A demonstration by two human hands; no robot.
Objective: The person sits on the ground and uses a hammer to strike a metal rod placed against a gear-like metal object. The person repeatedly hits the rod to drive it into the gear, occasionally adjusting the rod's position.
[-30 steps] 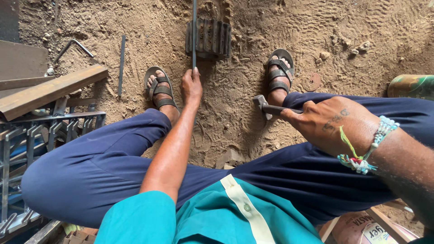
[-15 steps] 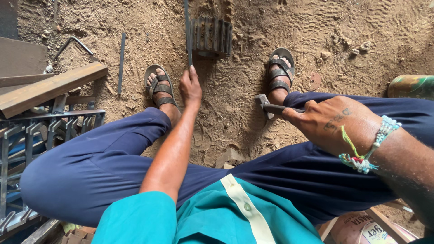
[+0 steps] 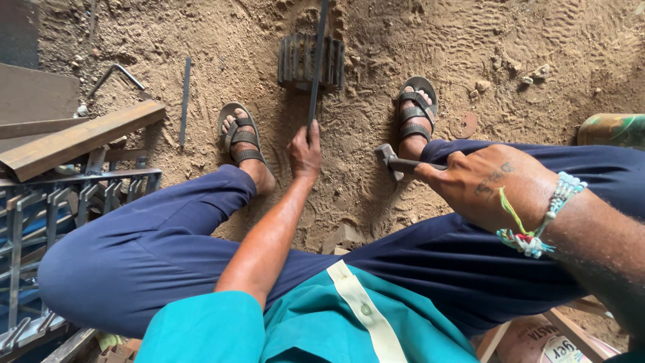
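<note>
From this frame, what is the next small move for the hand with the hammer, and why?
Probably a short downward swing of the hammer onto the flat metal bar. The right hand holds the hammer raised between the knees, its head near the bar. The left hand holds the bar's near end, while its far part lies over the ribbed metal block on the sand, which looks like an anvil.

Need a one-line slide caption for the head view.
Seated person's left hand steadies a flat metal bar on a ridged steel block in sand; right hand grips a hammer.
</note>
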